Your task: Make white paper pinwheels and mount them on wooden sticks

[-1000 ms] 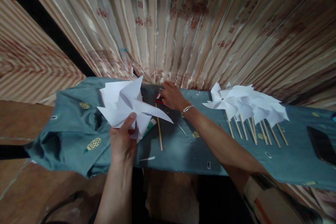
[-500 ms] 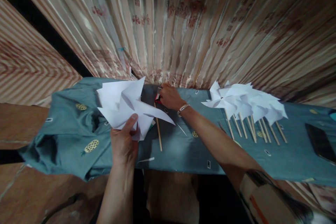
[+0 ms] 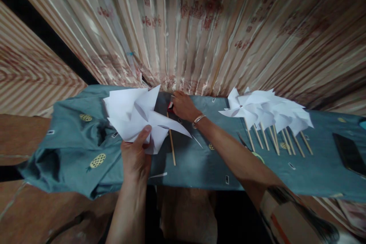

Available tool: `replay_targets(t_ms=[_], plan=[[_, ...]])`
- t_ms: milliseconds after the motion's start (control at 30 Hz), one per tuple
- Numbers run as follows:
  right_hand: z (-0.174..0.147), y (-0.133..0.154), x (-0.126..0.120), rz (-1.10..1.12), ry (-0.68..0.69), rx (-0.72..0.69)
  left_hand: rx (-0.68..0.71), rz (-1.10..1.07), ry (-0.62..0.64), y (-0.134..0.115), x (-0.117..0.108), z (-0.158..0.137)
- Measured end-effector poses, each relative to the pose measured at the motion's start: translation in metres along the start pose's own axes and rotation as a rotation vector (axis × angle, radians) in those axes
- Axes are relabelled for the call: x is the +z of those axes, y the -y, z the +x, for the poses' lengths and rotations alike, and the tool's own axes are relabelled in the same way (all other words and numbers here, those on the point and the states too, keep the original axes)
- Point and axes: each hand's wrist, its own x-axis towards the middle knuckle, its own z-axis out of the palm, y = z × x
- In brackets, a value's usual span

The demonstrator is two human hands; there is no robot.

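Observation:
My left hand (image 3: 137,156) grips a white paper pinwheel (image 3: 150,120) at its lower edge, thumb on top near its middle. White paper (image 3: 124,101) lies behind that pinwheel's far left side, partly covered by it. Toward the table's back edge, my right hand (image 3: 184,106) has its fingers drawn together beside a small red box (image 3: 170,107); what the fingertips hold, if anything, is hidden. A wooden stick (image 3: 172,146) lies just in front of the box, between my two hands.
Several finished white pinwheels on sticks (image 3: 267,108) lie overlapped on the right. Nearby are scissors (image 3: 242,141), partly behind my right forearm, and a green roll (image 3: 258,157). A dark phone (image 3: 347,152) rests at far right. Paper strips lie on the teal cloth (image 3: 200,171). A curtain (image 3: 183,38) hangs behind.
My left hand and the pinwheel have shifted very slightly. My right hand stays by the red box, almost unmoved. The view has tilted a little.

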Motion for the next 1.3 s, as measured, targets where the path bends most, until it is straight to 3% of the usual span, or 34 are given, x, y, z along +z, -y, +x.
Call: replay_targets(t_ms=[1300], plan=[[0.0043, -0.0074, 0.0072, 0.072, -0.021, -0.002, 0.009, 0.055, 0.02, 0.0056, -0.0049, 0.0016]])
